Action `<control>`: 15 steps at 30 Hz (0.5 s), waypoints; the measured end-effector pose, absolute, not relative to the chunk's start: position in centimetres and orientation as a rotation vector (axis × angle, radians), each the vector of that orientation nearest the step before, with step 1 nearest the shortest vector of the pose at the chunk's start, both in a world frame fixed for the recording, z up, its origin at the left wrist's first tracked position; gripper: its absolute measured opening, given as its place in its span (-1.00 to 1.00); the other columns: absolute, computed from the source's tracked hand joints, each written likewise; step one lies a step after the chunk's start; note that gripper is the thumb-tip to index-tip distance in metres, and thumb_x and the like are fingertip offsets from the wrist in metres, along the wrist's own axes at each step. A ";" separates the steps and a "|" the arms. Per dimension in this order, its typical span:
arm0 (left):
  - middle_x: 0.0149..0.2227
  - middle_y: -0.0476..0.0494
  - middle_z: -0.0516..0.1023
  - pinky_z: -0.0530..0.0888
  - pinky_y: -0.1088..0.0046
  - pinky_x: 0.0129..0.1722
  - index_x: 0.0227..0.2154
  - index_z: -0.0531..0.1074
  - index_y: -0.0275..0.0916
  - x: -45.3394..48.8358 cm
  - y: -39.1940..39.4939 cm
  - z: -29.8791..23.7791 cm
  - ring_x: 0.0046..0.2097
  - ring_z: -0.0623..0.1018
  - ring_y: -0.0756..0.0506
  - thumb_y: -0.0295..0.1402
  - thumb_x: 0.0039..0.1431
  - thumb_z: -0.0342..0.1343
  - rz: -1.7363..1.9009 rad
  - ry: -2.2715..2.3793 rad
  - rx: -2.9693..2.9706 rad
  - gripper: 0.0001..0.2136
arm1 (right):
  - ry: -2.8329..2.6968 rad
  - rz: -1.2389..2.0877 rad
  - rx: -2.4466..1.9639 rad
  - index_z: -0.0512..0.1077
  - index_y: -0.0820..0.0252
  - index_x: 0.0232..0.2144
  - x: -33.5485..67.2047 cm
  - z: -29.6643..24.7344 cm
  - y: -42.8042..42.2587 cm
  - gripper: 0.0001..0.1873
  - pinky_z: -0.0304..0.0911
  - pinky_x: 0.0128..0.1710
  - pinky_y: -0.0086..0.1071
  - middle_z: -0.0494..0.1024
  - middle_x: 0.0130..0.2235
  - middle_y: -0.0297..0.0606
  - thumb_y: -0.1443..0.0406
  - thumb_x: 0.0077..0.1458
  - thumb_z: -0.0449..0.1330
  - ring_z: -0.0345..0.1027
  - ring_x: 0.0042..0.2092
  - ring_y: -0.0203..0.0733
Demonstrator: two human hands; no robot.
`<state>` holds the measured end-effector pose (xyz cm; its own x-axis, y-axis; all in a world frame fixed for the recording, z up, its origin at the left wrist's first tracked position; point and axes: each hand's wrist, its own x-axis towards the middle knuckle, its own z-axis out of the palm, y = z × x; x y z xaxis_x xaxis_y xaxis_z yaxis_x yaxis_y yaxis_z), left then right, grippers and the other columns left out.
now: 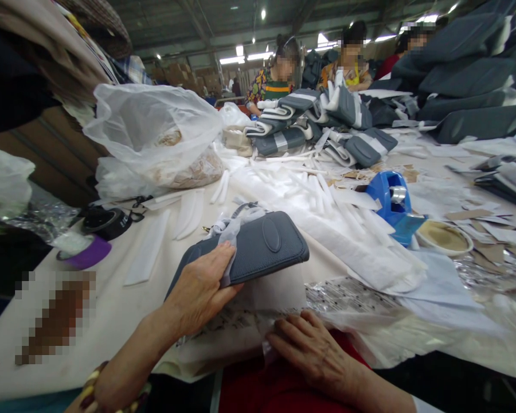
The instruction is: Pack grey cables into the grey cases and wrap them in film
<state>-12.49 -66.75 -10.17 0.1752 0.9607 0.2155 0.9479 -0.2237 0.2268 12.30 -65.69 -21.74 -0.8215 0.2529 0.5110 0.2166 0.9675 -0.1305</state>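
My left hand [206,284] grips a dark blue-grey leather purse [269,244] with a stitched edge and a raised oval patch. A pale tissue band wraps around the purse, and its tissue-covered strap with a small metal clasp [206,229] shows behind my fingers. The purse is tilted above the near edge of the table. Lower down, my right hand [313,347] has its fingers curled over a clear printed plastic bag [348,295], which lies partly beneath the purse. The undersides of the right fingertips are hidden.
A blue tape dispenser [389,201] stands right, beside a round shallow tub [445,237]. White padding strips [148,249] lie about. Tape rolls [107,223] and a large plastic sack [155,137] are left. Wrapped bags [370,146] are heaped at the back, near several people.
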 end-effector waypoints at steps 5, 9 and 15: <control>0.09 -0.43 0.40 0.38 0.17 0.10 -0.02 0.33 -0.42 -11.7 -66.5 -9.8 0.13 0.40 -0.27 -0.26 0.11 0.03 0.428 1.966 2.388 -0.59 | -2.472 0.149 -0.196 0.40 0.35 -0.16 10.3 -22.5 -66.2 -0.57 0.15 -0.24 -0.27 0.50 -0.24 -0.18 0.42 0.32 -0.27 0.25 -0.27 -0.18; 0.08 -0.40 0.42 0.42 0.16 0.07 -0.05 0.33 -0.38 -10.9 -66.2 -9.8 0.12 0.41 -0.26 -0.29 0.12 0.03 0.328 2.024 2.427 -0.64 | -2.406 0.222 -0.095 0.40 0.43 -0.18 8.1 -21.8 -66.5 -0.59 0.14 -0.35 -0.28 0.48 -0.30 -0.14 0.41 0.30 -0.24 0.19 -0.33 -0.16; 0.09 -0.49 0.39 0.40 0.18 0.10 0.00 0.31 -0.47 -10.0 -66.5 -11.7 0.13 0.40 -0.29 -0.40 0.00 0.10 0.235 2.102 2.575 -0.54 | -2.378 0.261 -0.111 0.40 0.44 -0.19 7.7 -20.1 -66.6 -0.59 0.16 -0.36 -0.29 0.45 -0.34 -0.12 0.42 0.29 -0.24 0.17 -0.34 -0.15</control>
